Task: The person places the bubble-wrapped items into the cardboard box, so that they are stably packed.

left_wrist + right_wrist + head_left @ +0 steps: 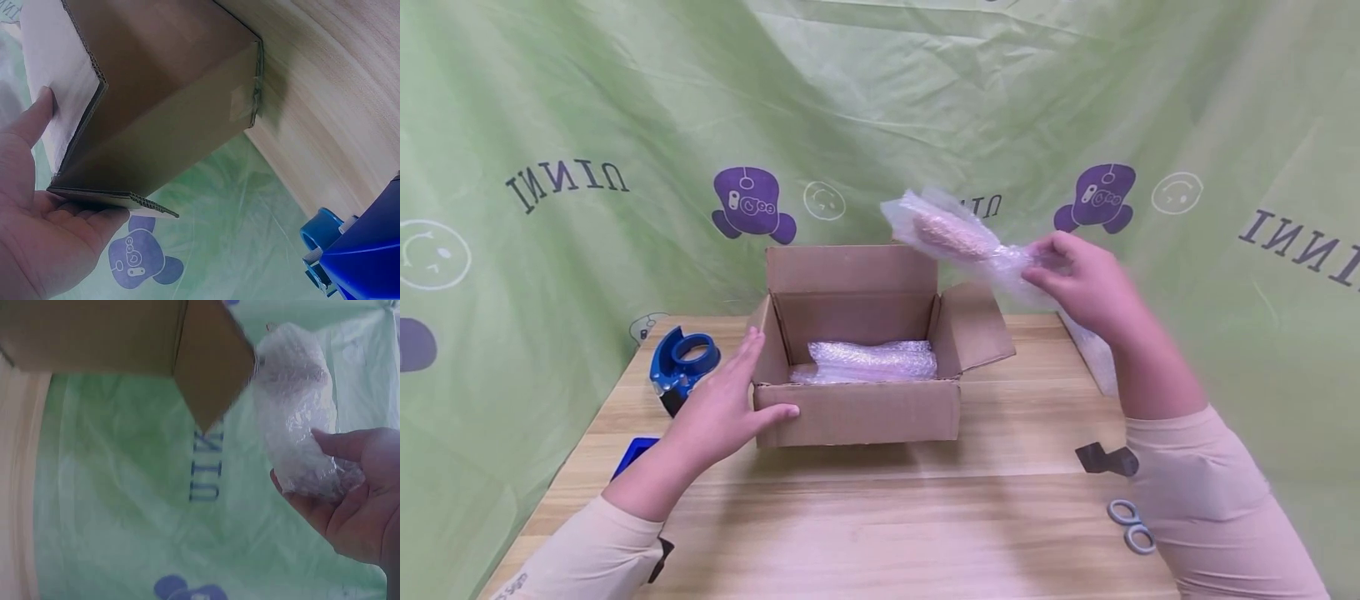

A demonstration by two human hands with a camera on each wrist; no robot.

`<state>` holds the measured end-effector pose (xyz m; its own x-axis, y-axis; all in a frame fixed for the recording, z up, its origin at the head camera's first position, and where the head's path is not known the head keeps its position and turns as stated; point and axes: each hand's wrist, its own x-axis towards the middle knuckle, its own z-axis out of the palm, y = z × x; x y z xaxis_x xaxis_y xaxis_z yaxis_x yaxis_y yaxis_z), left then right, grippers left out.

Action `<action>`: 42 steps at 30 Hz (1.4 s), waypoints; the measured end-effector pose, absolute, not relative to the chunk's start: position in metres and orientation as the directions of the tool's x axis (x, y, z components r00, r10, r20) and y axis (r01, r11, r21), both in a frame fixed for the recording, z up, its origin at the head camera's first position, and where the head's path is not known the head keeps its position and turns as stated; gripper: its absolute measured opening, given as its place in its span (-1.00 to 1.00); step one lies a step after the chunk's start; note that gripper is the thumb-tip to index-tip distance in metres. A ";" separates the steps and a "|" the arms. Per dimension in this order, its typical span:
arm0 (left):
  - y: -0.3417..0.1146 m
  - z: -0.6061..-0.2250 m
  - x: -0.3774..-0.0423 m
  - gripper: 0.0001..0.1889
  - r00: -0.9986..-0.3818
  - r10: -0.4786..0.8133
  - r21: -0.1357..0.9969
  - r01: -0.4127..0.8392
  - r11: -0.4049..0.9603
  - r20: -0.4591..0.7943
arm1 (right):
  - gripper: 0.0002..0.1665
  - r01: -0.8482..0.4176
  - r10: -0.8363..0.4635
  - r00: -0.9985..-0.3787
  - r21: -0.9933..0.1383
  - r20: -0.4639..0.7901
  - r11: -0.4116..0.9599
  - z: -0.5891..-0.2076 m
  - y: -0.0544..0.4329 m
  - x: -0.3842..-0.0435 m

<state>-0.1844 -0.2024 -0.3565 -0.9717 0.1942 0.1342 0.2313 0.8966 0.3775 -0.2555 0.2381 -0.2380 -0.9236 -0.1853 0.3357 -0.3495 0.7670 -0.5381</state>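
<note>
An open cardboard box [859, 414] stands on the wooden table, its flaps folded outward. Inside lies a bubble-wrapped bundle [874, 358], whose contents I cannot make out. My left hand [718, 417] rests at the box's front left corner, fingers extended along the left flap [112, 199] and thumb on the front flap [59, 62]. Up to the right, above the right flap [977, 325], my right hand [1086, 279] grips one end of a bubble-wrapped package [951, 233]. Something pinkish shows through that package's wrap; its kind is unclear.
Left of the box sits a blue tape dispenser [688, 362], with a blue object [634, 454] partly behind my left forearm. Grey-handled scissors [1131, 527] and a black piece [1107, 459] lie by my right sleeve. A green printed curtain [865, 108] hangs behind the table.
</note>
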 end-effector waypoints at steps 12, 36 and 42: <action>-0.203 -0.358 -0.185 0.24 -0.972 0.185 0.387 0.228 0.893 0.146 | -0.76 -0.534 -0.436 -0.846 -0.473 0.307 0.701 -0.263 0.173 -0.262; -0.203 -0.358 -0.187 0.27 -0.975 0.178 0.404 0.217 0.888 0.134 | -0.71 -0.720 -0.706 -0.690 -0.249 0.158 0.648 -0.305 0.130 -0.261; -0.204 -0.357 -0.187 0.27 -0.977 0.170 0.405 0.208 0.890 0.128 | -0.77 -0.734 -0.718 -0.673 -0.279 0.179 0.619 -0.301 0.135 -0.259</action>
<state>-0.1869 -0.2036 -0.3572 -0.9771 0.1698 0.1281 0.2078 0.8903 0.4051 -0.2590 0.1351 -0.3011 -0.6729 -0.7177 0.1791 -0.7343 0.6188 -0.2792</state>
